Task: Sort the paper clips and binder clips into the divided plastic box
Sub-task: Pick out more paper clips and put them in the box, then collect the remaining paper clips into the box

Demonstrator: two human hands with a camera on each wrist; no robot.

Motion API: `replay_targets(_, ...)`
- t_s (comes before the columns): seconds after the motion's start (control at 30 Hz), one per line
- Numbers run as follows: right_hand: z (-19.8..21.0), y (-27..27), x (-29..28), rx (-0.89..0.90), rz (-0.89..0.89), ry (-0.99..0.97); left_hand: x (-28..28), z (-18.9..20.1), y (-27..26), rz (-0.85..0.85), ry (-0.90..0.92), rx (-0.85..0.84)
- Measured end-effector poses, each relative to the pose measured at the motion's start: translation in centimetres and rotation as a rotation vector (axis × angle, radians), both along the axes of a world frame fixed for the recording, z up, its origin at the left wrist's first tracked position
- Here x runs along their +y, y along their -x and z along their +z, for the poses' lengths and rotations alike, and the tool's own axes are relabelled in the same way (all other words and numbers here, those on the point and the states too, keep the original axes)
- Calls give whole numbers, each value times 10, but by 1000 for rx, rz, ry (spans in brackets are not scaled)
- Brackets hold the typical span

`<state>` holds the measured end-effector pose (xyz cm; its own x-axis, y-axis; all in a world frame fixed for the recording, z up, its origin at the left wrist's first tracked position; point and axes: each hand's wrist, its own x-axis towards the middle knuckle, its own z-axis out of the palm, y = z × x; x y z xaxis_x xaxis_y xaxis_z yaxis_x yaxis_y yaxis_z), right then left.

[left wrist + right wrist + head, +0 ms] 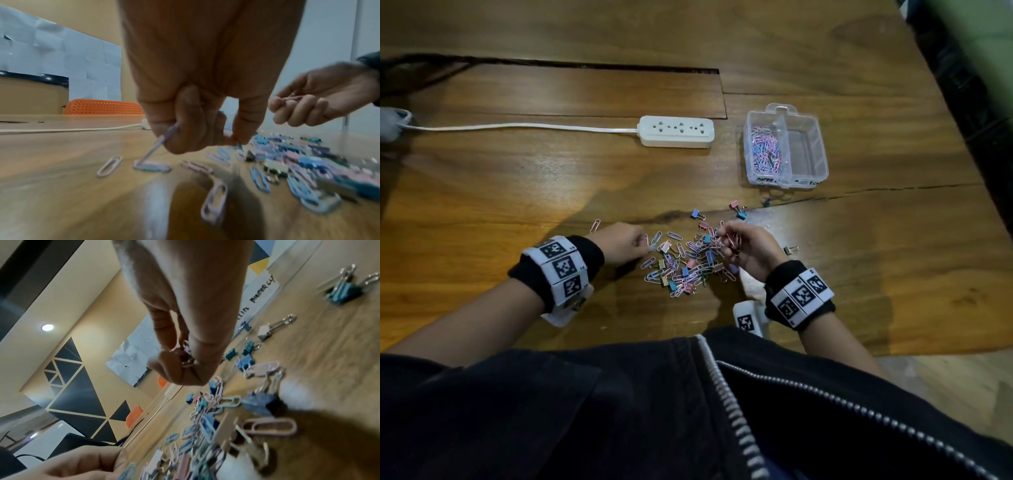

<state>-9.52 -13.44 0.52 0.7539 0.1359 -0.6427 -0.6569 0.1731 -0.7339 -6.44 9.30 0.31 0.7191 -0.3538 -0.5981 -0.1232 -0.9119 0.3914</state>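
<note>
A pile of pastel paper clips and small binder clips (685, 260) lies on the wooden table (517, 192) between my hands. My left hand (625, 245) sits at the pile's left edge; its curled fingers pinch a lilac paper clip (159, 142) whose lower end touches the table. My right hand (739, 245) hovers over the pile's right side, its fingers curled round a small bunch of pink paper clips (187, 353). The clear divided box (786, 147) stands at the far right, with paper clips in its left compartment and nothing visible in the right one.
A white power strip (676, 131) with its cable lies beyond the pile, left of the box. Stray binder clips (738, 209) lie between pile and box, another (790, 249) to the right of my right hand. A single pink paper clip (595, 225) lies left of my left hand.
</note>
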Motion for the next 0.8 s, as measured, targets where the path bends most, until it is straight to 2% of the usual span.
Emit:
replay_targets(0.17, 6, -12, -27, -46, 67, 82, -15, 34, -24, 230, 290, 308)
replay_targets(0.37, 23, -59, -64, -46, -151, 103, -115, 60, -91, 704, 804, 522)
replay_targets(0.47, 32, -84, -75, -86, -224, 150, -166, 64, -115, 885, 935, 539)
replay_targets(0.57, 41, -104, -83, -124, -293, 162, -200, 64, -128, 943, 961, 509)
replay_targets(0.7, 44, -124, -88, -173, -368, 85, -222, 46, -144, 889, 932, 492)
replay_targets(0.8, 38, -132, -90, -172, -383, 75, -222, 39, -147, 861, 1000, 484)
